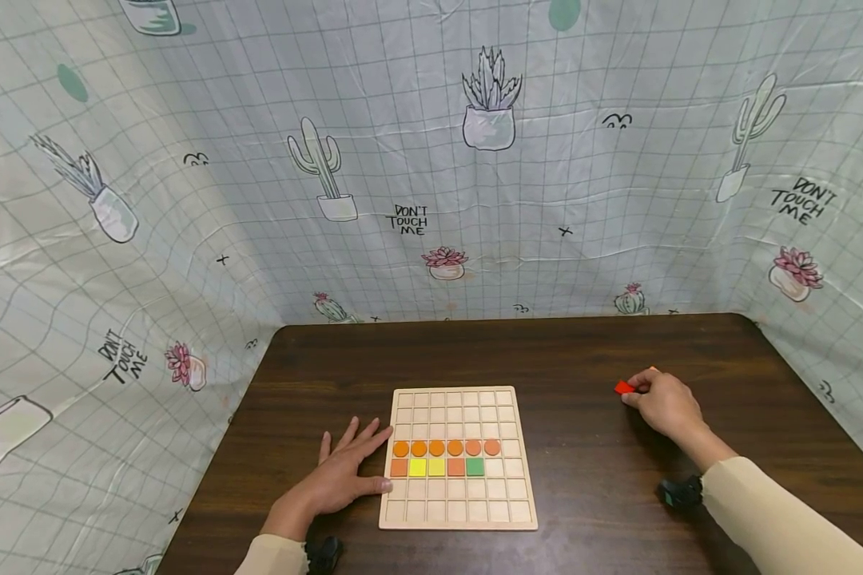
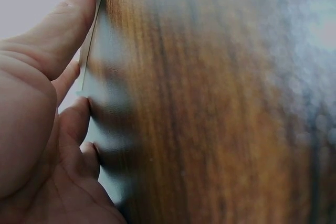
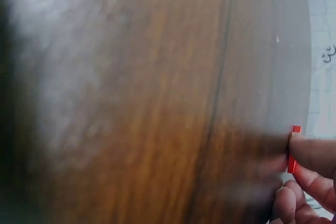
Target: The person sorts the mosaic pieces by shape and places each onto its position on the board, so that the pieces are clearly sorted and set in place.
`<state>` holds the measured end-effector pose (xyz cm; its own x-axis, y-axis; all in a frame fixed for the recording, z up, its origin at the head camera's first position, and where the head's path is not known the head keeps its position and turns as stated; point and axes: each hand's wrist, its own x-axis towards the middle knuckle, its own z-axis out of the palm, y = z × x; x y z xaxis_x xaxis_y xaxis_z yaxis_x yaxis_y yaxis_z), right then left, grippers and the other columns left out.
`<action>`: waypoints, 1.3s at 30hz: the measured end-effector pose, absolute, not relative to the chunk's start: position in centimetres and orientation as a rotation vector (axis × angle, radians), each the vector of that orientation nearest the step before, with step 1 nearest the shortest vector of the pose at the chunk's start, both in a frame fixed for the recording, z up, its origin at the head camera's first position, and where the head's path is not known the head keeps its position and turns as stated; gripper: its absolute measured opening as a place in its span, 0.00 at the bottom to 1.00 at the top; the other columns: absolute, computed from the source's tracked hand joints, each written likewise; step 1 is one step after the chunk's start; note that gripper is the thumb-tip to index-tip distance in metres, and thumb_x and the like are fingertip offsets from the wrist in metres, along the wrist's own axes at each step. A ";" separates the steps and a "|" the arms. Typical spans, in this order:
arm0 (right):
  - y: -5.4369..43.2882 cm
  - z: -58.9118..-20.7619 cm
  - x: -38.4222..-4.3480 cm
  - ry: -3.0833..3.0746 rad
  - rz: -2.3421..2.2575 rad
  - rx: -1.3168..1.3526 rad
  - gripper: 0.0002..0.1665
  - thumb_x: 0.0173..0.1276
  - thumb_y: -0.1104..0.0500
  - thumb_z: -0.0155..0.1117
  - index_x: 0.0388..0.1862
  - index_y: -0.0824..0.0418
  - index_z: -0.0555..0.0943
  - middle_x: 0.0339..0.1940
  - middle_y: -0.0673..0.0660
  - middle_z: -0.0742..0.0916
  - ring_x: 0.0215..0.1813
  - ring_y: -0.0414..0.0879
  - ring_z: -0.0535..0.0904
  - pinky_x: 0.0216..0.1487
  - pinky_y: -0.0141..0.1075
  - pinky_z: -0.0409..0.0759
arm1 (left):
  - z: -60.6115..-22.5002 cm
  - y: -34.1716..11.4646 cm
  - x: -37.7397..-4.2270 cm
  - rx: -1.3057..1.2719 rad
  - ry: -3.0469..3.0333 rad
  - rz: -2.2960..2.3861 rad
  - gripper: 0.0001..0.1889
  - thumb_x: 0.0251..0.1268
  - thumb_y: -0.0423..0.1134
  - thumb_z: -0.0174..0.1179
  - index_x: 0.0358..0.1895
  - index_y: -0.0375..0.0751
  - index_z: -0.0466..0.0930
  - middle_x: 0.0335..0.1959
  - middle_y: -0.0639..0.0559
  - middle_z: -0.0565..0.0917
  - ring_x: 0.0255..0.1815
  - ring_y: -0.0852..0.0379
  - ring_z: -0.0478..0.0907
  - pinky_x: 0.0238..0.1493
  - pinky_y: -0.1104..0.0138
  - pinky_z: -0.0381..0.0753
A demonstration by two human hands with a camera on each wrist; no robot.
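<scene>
A pale wooden grid board lies on the dark table. One of its rows holds several orange round pieces; the row below holds orange, yellow and green square tiles. My left hand rests with spread fingers at the board's left edge, its thumb touching the rim. Out to the right, my right hand pinches a red tile between thumb and fingers. The right wrist view shows that red tile edge-on. A bit of orange peeks out behind the right hand, mostly hidden.
The dark wooden table has its far edge against a hanging cloth printed with cacti and a grid. More of this cloth hangs along the left and right sides.
</scene>
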<state>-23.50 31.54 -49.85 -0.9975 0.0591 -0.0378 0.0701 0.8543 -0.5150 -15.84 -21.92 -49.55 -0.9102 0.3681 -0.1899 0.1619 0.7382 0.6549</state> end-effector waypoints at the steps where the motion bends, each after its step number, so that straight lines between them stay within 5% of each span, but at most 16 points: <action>1: 31.5 -49.8 -23.4 3.011 -0.834 0.103 0.22 0.73 0.56 0.69 0.56 0.73 0.82 0.61 0.78 0.83 0.59 0.75 0.79 0.51 0.64 0.79 | -49.6 -21.9 -15.8 0.413 2.632 0.951 0.46 0.65 0.50 0.75 0.84 0.50 0.63 0.87 0.41 0.56 0.88 0.32 0.35 0.77 0.30 0.17; 9: 31.6 -50.1 -22.8 3.083 -0.908 0.147 0.20 0.72 0.55 0.66 0.54 0.69 0.79 0.47 0.68 0.89 0.40 0.59 0.84 0.36 0.47 0.77 | -49.5 -21.9 -16.1 0.410 2.631 0.958 0.46 0.64 0.50 0.75 0.84 0.51 0.63 0.87 0.42 0.56 0.88 0.32 0.35 0.77 0.30 0.18; 23: 31.5 -50.3 -22.0 3.124 -0.968 0.018 0.18 0.73 0.60 0.68 0.57 0.67 0.84 0.44 0.66 0.93 0.46 0.64 0.88 0.40 0.55 0.81 | -49.6 -21.9 -16.1 0.414 2.631 0.960 0.46 0.64 0.49 0.75 0.84 0.51 0.63 0.87 0.42 0.56 0.88 0.32 0.35 0.77 0.30 0.17; 39: 30.2 -50.4 -21.6 3.054 -1.009 0.022 0.17 0.76 0.63 0.65 0.60 0.67 0.82 0.44 0.64 0.92 0.38 0.52 0.86 0.34 0.42 0.77 | -49.7 -22.0 -16.0 0.409 2.636 0.952 0.46 0.64 0.50 0.75 0.84 0.52 0.63 0.87 0.42 0.56 0.88 0.33 0.35 0.78 0.30 0.18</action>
<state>-21.56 30.17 -50.38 -0.9971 0.0364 0.0667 -0.0104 0.8035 -0.5952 -16.00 -21.96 -49.65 -0.9119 0.3647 -0.1883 0.1603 0.7388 0.6546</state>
